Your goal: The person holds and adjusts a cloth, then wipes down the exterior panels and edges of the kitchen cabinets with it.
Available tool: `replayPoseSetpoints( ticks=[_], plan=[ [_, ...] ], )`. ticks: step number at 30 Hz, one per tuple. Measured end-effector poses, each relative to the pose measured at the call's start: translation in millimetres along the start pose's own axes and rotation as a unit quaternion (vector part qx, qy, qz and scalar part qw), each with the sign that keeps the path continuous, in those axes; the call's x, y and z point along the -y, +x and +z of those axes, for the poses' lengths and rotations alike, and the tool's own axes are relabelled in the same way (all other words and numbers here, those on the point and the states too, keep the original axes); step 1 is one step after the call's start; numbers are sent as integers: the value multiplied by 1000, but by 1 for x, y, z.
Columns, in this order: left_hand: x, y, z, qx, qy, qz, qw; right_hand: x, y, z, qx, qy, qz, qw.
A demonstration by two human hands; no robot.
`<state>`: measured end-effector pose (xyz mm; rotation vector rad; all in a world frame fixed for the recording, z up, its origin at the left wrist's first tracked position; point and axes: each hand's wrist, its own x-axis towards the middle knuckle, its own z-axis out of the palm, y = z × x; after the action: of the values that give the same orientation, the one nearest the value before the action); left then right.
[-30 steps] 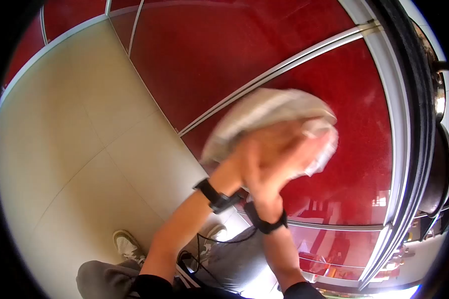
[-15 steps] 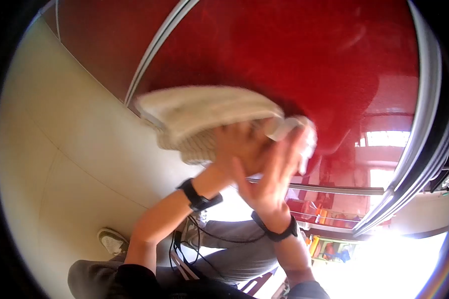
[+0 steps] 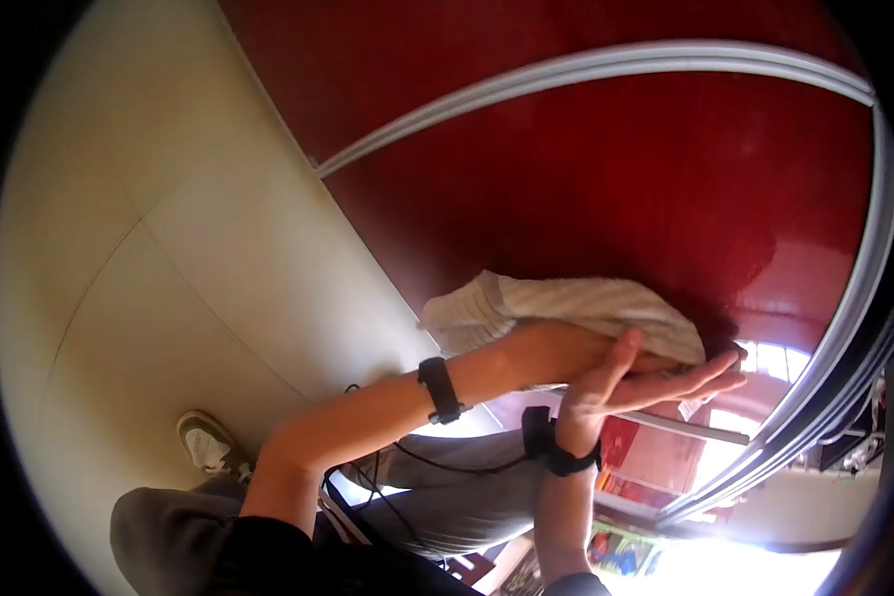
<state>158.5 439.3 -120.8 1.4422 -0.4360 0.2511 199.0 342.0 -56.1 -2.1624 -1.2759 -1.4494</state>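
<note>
A pale striped cloth (image 3: 606, 303) lies bunched against the red glossy panel, its folded edge arching over my left hand. My left hand (image 3: 566, 353) is on the cloth, with its fingers mostly hidden behind the cloth and my other hand. My right hand (image 3: 656, 385) crosses in front of the left one, thumb raised and fingers stretched out toward the right. It is beside the cloth's right end, and whether it touches the cloth cannot be made out. Each wrist wears a black band.
Red panels (image 3: 586, 189) with silvery trim (image 3: 606, 62) rise ahead. Pale floor tiles (image 3: 159, 288) extend at the left, with a shoe (image 3: 209, 444) on them. Black cables (image 3: 467, 475) hang across my grey trouser legs. Dark counter edges curve down the right side.
The camera view has shifted. The cloth and both hands have moved right and lower against the panel since half a second ago. My right hand's fingers now point right instead of upward.
</note>
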Motion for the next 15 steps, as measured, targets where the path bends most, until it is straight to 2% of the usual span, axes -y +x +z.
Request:
replayPoseSetpoints(
  ticks=[1,3,4,5,6,7,9,11,13,15],
  plan=[
    [-4,-9,-14,-42,68,-14,997,11,5,12,-8,-4,-2,1000],
    [-4,-20,-41,-88,216,-87,968,38,18,46,-34,74,-69,994],
    [31,-21,-45,-254,245,-10,936,58,21,57,5,65,-82,995],
    [65,-24,-51,-404,265,73,872,77,25,68,44,57,-95,993],
    [59,-38,-71,-465,256,127,838,97,27,83,71,117,-125,983],
    [59,-49,-84,-504,276,130,808,111,27,106,48,190,-168,966],
    [66,-68,-98,-568,304,111,757,138,14,121,173,230,-167,943],
    [77,-78,-101,-594,322,94,731,147,-11,136,284,275,-185,900],
    [87,-86,-96,-610,328,81,717,138,-38,140,429,312,-214,820],
    [97,-90,-83,-614,325,68,716,125,-68,143,511,359,-218,750]
  ],
)
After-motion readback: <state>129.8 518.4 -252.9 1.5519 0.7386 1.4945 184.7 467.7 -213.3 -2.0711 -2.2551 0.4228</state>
